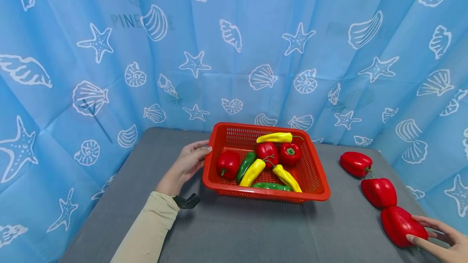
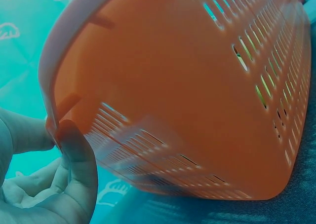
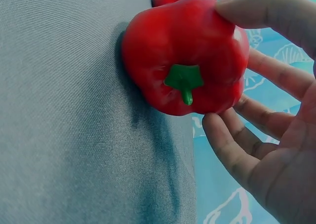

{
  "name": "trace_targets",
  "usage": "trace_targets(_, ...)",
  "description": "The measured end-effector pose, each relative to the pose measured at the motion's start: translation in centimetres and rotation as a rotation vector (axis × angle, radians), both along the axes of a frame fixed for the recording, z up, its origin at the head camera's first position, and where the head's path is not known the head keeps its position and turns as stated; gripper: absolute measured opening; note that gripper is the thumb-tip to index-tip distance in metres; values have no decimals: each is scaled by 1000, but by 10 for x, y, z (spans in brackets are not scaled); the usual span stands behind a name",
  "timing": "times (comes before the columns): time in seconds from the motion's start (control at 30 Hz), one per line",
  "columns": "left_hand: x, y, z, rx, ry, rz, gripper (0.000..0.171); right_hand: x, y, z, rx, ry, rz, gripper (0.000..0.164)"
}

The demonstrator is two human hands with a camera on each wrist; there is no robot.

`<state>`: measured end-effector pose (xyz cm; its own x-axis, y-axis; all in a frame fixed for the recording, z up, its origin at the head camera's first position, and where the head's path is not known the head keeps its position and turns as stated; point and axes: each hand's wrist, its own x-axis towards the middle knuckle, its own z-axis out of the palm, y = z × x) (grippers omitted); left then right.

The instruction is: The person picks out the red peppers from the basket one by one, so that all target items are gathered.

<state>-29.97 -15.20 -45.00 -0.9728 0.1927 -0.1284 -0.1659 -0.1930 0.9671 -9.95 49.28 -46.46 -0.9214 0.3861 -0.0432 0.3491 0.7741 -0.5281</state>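
Observation:
An orange-red plastic basket [image 1: 319,167] with slotted walls stands mid-table. My left hand [image 1: 184,163] pinches its left rim between thumb and fingers, seen close up against the basket wall [image 2: 163,71] in the left wrist view. At the lower right, my right hand [image 1: 447,240] grips a red bell pepper [image 1: 400,224], the nearest in a row of three. In the right wrist view the thumb lies on one side of this bell pepper [image 3: 182,41] and the fingers on the other, its green stem facing the camera. The pepper sits against the grey cloth.
Two more red bell peppers [image 1: 379,193] lie beyond the held one along the table's right side. Inside the basket are red bell peppers [image 1: 228,163], yellow long peppers [image 1: 252,172] and green ones [image 1: 245,165]. A blue shell-print curtain [image 1: 226,92] hangs behind the grey table [image 1: 256,230].

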Motion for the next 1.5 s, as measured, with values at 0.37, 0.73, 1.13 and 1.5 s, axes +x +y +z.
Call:
trace_targets(0.37,-2,0,-3,25,5,3,49,-1,-11,10,-103,-141,-141,90)
trace_targets(0.73,0,0,1,13,9,-6,49,-6,-11,21,-89,-85,-62,87)
trace_targets(1.13,1,0,2,11,-1,-1,50,-35,-46,75,-10,118,165,81)
trace_targets(1.5,-1,1,0,2,1,8,50,-81,-92,122,-27,359,497,71)
